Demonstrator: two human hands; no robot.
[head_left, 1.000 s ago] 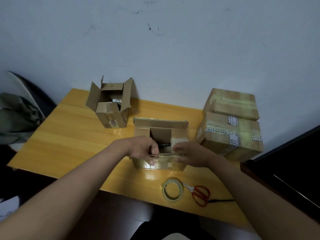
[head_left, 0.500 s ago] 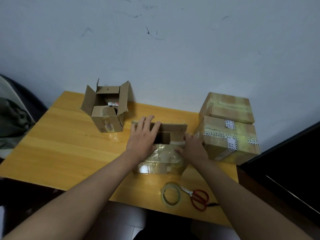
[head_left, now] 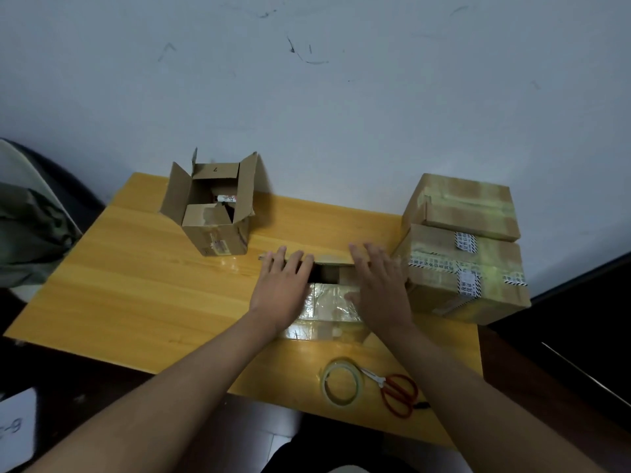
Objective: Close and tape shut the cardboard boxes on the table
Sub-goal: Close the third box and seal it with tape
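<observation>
Now the far flap of the middle box [head_left: 327, 302] on the table [head_left: 136, 285] is reached by both the left hand [head_left: 281, 288] and right hand [head_left: 380, 288], fingers straightened and nothing gripped, whereas its near flap was pinched a second ago, so closing is judged underway.

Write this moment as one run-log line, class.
left hand: flat on middle box | right hand: flat on far flap | flaps: gap open | tape roll: idle on table
</observation>
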